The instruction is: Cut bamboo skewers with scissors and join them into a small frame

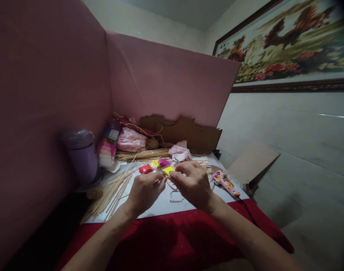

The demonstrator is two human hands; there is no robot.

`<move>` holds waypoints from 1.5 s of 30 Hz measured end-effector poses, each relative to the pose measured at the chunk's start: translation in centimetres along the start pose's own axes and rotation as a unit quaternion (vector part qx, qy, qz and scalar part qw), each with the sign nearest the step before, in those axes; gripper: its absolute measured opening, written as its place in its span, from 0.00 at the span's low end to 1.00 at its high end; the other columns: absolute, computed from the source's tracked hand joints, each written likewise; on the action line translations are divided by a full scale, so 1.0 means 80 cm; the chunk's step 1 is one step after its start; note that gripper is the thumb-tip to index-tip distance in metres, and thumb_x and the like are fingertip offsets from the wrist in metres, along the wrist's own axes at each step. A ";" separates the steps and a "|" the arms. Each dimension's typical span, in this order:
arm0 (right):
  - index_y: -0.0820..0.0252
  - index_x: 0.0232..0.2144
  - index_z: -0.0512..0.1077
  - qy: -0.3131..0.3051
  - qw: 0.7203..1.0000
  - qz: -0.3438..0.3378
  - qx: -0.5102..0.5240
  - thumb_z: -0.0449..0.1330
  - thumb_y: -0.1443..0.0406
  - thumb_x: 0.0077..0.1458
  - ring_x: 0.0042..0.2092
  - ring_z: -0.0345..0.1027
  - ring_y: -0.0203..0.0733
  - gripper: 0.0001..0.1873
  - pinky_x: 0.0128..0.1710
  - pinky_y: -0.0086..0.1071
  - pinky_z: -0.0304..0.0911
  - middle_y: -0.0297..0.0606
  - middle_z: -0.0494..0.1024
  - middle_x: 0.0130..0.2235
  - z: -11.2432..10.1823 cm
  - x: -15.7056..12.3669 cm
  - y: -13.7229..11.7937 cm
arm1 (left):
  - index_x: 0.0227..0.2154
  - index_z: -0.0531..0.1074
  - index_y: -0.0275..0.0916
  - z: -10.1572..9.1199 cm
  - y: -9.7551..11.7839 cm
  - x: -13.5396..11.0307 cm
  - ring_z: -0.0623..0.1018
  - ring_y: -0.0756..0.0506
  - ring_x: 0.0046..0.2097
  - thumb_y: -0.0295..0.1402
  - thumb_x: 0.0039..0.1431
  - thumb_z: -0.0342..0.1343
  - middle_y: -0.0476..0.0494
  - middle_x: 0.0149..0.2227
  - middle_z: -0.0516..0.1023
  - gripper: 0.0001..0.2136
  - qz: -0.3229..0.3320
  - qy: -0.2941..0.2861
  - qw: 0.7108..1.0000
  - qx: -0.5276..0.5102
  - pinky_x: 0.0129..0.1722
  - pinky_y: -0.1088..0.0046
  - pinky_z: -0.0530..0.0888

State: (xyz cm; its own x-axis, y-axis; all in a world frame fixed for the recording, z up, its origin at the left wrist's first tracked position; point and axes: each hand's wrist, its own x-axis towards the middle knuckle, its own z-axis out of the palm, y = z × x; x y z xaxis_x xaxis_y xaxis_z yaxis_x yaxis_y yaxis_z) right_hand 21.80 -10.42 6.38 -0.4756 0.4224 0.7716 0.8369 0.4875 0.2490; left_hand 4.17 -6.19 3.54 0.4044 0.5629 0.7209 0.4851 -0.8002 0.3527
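Both my hands meet over the front of the white board. The fingers of my left hand are pinched together, but whatever sits between them is too small to make out. Curled with its fingertips together, my right hand grips the edge of a flat yellow packet. Just beyond the fingers are a purple packet and another yellow piece in clear wrap. A shiny red lump lies behind my left hand.
Thin wooden sticks spread on the left, near a purple lidded container. A flower-patterned glue gun with a black cord lies right. Behind are pink dotted cloth, a twine ball and torn cardboard.
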 end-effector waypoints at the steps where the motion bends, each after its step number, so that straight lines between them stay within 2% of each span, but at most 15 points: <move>1: 0.57 0.34 0.74 -0.006 1.000 -0.007 -0.001 0.55 0.64 0.58 0.37 0.65 0.38 0.07 0.40 0.33 0.55 0.37 0.74 0.33 0.000 0.000 0.001 | 0.21 0.70 0.36 0.001 -0.001 -0.001 0.64 0.54 0.20 0.31 0.56 0.50 0.50 0.17 0.69 0.10 0.010 0.004 1.000 0.011 0.23 0.77 0.58; 9: 0.59 0.32 0.74 -0.045 0.999 -0.013 0.006 0.53 0.64 0.59 0.33 0.62 0.38 0.10 0.36 0.32 0.52 0.37 0.74 0.28 0.004 0.002 0.002 | 0.22 0.71 0.37 0.001 -0.003 -0.002 0.66 0.54 0.19 0.30 0.56 0.50 0.50 0.18 0.72 0.10 0.034 0.014 0.997 0.061 0.23 0.77 0.58; 15: 0.59 0.29 0.73 -0.052 0.999 0.004 0.003 0.52 0.65 0.59 0.30 0.61 0.36 0.11 0.31 0.30 0.50 0.36 0.73 0.25 0.011 0.001 -0.002 | 0.21 0.71 0.38 0.005 -0.003 -0.003 0.66 0.53 0.18 0.31 0.56 0.51 0.50 0.16 0.71 0.10 0.007 0.017 0.996 0.092 0.23 0.75 0.57; 21: 0.61 0.22 0.70 -0.048 0.995 0.055 -0.075 0.54 0.67 0.56 0.26 0.61 0.35 0.12 0.27 0.30 0.47 0.37 0.71 0.23 0.025 -0.001 -0.026 | 0.20 0.70 0.37 0.013 -0.006 -0.005 0.67 0.50 0.19 0.33 0.58 0.48 0.46 0.16 0.70 0.13 -0.048 -0.005 0.988 0.147 0.23 0.73 0.54; 24: 0.62 0.23 0.71 -0.065 0.996 0.058 -0.037 0.54 0.68 0.55 0.27 0.62 0.35 0.11 0.27 0.29 0.48 0.37 0.72 0.24 0.019 0.006 -0.021 | 0.20 0.69 0.37 0.005 -0.009 -0.001 0.64 0.51 0.20 0.34 0.57 0.48 0.47 0.17 0.68 0.13 -0.075 -0.029 0.993 0.082 0.23 0.73 0.54; 26: 0.62 0.24 0.72 -0.086 0.991 0.052 0.085 0.56 0.67 0.55 0.28 0.63 0.35 0.10 0.27 0.28 0.51 0.37 0.73 0.24 0.011 0.012 -0.007 | 0.18 0.67 0.36 -0.005 -0.008 0.002 0.62 0.53 0.20 0.37 0.57 0.49 0.50 0.16 0.65 0.14 -0.087 -0.068 0.992 -0.052 0.23 0.75 0.55; 28: 0.63 0.25 0.73 -0.115 0.954 0.074 0.266 0.57 0.64 0.55 0.26 0.64 0.33 0.11 0.26 0.26 0.54 0.36 0.73 0.24 0.005 0.016 0.009 | 0.17 0.66 0.36 -0.015 -0.006 0.006 0.59 0.54 0.19 0.40 0.55 0.51 0.52 0.16 0.60 0.16 -0.121 -0.122 0.960 -0.222 0.21 0.76 0.55; 30: 0.65 0.25 0.73 -0.153 0.886 0.110 0.423 0.58 0.58 0.55 0.25 0.64 0.33 0.15 0.24 0.26 0.56 0.36 0.73 0.23 0.005 0.015 0.023 | 0.18 0.67 0.36 -0.023 -0.003 0.009 0.56 0.56 0.17 0.43 0.51 0.54 0.55 0.14 0.57 0.16 -0.180 -0.181 0.897 -0.361 0.18 0.77 0.53; 32: 0.66 0.26 0.74 -0.190 0.835 0.134 0.499 0.58 0.55 0.53 0.23 0.64 0.33 0.18 0.21 0.25 0.57 0.35 0.73 0.21 0.009 0.011 0.028 | 0.20 0.68 0.35 -0.025 -0.002 0.010 0.53 0.56 0.15 0.45 0.47 0.56 0.57 0.12 0.56 0.16 -0.238 -0.249 0.834 -0.431 0.15 0.78 0.50; 33: 0.66 0.26 0.74 -0.205 0.829 0.137 0.502 0.59 0.55 0.52 0.23 0.64 0.33 0.18 0.21 0.25 0.57 0.35 0.73 0.21 0.011 0.009 0.028 | 0.20 0.68 0.35 -0.024 -0.003 0.010 0.52 0.56 0.14 0.45 0.46 0.56 0.57 0.12 0.55 0.15 -0.261 -0.280 0.812 -0.440 0.15 0.78 0.49; 35: 0.64 0.27 0.75 -0.229 0.863 0.127 0.432 0.60 0.60 0.52 0.24 0.65 0.33 0.11 0.22 0.25 0.57 0.35 0.75 0.22 0.012 0.008 0.023 | 0.19 0.67 0.36 -0.018 -0.007 0.009 0.52 0.56 0.13 0.43 0.45 0.56 0.57 0.11 0.55 0.14 -0.286 -0.308 0.808 -0.412 0.14 0.78 0.48; 38: 0.62 0.22 0.75 -0.257 0.947 0.088 0.169 0.60 0.71 0.47 0.27 0.68 0.37 0.05 0.25 0.28 0.55 0.38 0.77 0.24 0.008 0.011 0.010 | 0.13 0.61 0.36 -0.003 -0.014 0.006 0.54 0.57 0.15 0.39 0.44 0.58 0.57 0.12 0.55 0.15 -0.274 -0.243 0.879 -0.305 0.16 0.79 0.48; 40: 0.61 0.22 0.74 -0.264 0.961 0.076 0.014 0.57 0.72 0.46 0.29 0.68 0.40 0.07 0.26 0.30 0.52 0.40 0.77 0.26 0.006 0.013 0.009 | 0.12 0.60 0.36 0.002 -0.015 0.005 0.54 0.57 0.16 0.38 0.44 0.58 0.56 0.12 0.56 0.16 -0.266 -0.208 0.899 -0.280 0.16 0.79 0.48; 42: 0.61 0.26 0.74 -0.265 0.957 0.101 -0.059 0.55 0.72 0.48 0.31 0.68 0.40 0.08 0.27 0.30 0.50 0.41 0.77 0.28 0.009 0.011 0.020 | 0.16 0.62 0.36 0.000 -0.013 0.006 0.54 0.57 0.15 0.41 0.45 0.57 0.57 0.12 0.56 0.15 -0.282 -0.221 0.871 -0.335 0.15 0.79 0.49; 45: 0.60 0.31 0.74 -0.264 0.939 0.195 -0.106 0.53 0.72 0.50 0.34 0.68 0.39 0.11 0.29 0.29 0.48 0.41 0.77 0.33 0.027 -0.003 0.059 | 0.21 0.65 0.35 -0.011 -0.006 0.010 0.52 0.58 0.14 0.46 0.46 0.57 0.58 0.12 0.56 0.17 -0.303 -0.241 0.800 -0.459 0.13 0.81 0.46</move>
State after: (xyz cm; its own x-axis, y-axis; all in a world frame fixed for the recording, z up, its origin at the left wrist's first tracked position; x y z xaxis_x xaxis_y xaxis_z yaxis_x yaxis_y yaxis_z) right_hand 25.27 -6.59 6.11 -0.1439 0.8840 0.4447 0.9837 0.0786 0.1620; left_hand 3.54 -5.55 4.46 0.6706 0.7417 0.0165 0.0212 -0.0414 0.9989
